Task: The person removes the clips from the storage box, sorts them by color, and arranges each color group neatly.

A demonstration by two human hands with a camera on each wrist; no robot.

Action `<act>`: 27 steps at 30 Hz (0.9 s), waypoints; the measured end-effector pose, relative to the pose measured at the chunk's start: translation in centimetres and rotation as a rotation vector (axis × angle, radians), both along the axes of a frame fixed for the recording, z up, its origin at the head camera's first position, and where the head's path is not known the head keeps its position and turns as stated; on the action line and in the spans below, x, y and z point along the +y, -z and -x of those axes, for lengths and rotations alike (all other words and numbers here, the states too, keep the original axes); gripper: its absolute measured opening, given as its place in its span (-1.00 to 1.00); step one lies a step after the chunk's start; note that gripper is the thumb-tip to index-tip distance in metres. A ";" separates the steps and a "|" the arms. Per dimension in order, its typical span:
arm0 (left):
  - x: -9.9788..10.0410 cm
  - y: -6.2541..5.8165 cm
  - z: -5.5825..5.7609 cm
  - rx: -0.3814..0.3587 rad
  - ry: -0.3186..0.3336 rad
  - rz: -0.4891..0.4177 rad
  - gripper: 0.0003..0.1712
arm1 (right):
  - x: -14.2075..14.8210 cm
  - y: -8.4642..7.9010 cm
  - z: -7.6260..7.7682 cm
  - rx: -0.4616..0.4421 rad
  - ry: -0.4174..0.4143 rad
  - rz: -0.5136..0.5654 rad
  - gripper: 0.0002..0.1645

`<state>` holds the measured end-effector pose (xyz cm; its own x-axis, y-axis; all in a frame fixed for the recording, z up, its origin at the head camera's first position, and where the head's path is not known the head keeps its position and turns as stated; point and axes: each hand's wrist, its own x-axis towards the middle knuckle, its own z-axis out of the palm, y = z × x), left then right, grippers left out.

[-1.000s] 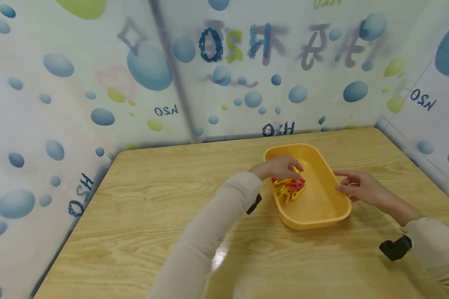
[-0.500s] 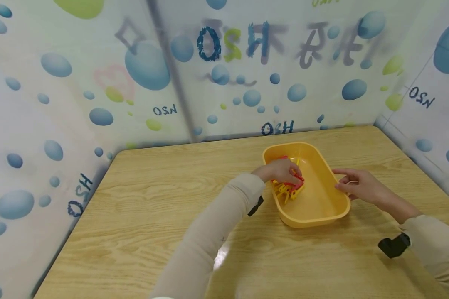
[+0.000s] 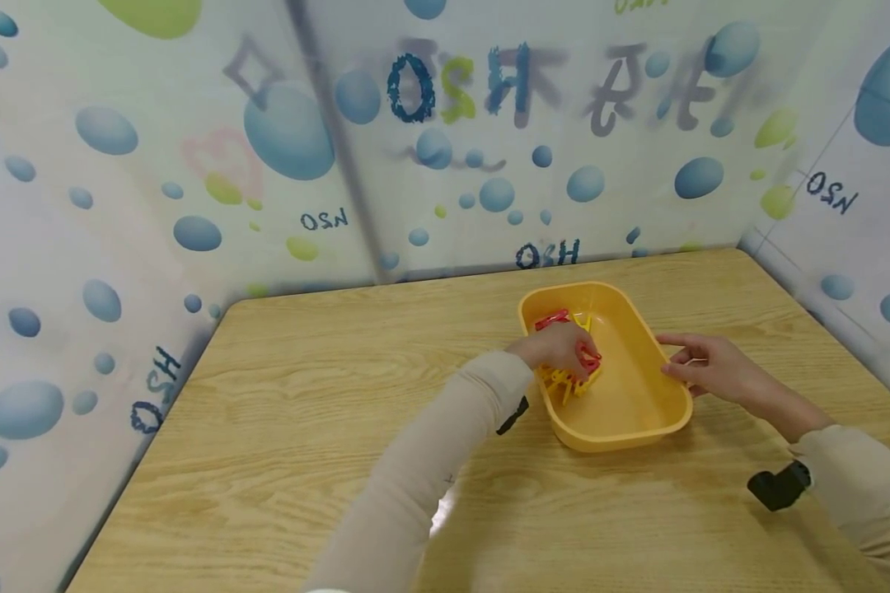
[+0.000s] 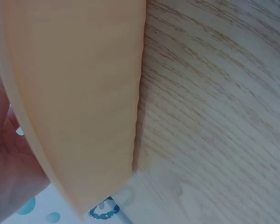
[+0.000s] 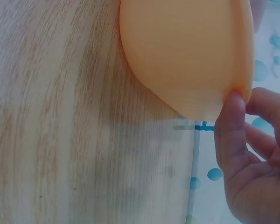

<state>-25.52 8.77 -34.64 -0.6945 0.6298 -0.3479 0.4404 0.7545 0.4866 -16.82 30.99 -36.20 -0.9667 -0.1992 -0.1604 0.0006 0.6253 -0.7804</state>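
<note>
A yellow plastic basin point(image 3: 638, 416) rests on the table, with a pile of red and yellow clothespins point(image 3: 567, 385) inside its left part. My left hand point(image 3: 559, 346) reaches over the left rim, its curled fingers and thumb at a red clothespin point(image 3: 588, 362). The hand hides part of the pile. A few red clothespins point(image 3: 552, 319) lie just beyond it. At the right rim, my right hand point(image 3: 715, 371) pinches the basin's edge. The right wrist view shows the thumb point(image 5: 233, 109) against the outer wall. In the left wrist view the basin wall point(image 4: 79, 93) covers the left fingertips.
The wooden table point(image 3: 341, 395) runs along a patterned backdrop point(image 3: 430, 165) at the back and sides. Beige sleeves point(image 3: 430, 461) cover both forearms, and a black wrist device point(image 3: 780, 486) hangs under the right one.
My left hand has moved slightly toward me and down over the pile, its fingers now at the red clothespins. More red ones show beyond it. The right hand keeps its place at the rim.
</note>
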 end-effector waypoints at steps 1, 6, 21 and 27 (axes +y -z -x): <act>0.0 0.0 -0.1 -0.002 -0.009 -0.004 -0.58 | 0.0 0.0 0.0 -0.003 0.002 0.001 -0.26; 0.0 0.1 -0.3 0.014 -0.030 -0.001 -0.59 | -0.1 0.0 0.0 -0.007 0.008 0.009 -0.27; 0.2 0.5 0.0 0.035 -0.068 0.005 -0.66 | -0.1 -0.2 -0.1 -0.005 0.009 0.017 -0.26; 0.1 0.6 0.2 0.027 -0.057 -0.003 -0.79 | -0.1 -0.1 -0.1 0.001 0.006 0.006 -0.27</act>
<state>-25.68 8.87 -35.25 -0.7384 0.5899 -0.3268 0.4095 0.7772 0.4777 -16.70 30.87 -36.10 -0.9680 -0.1948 -0.1584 0.0034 0.6205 -0.7842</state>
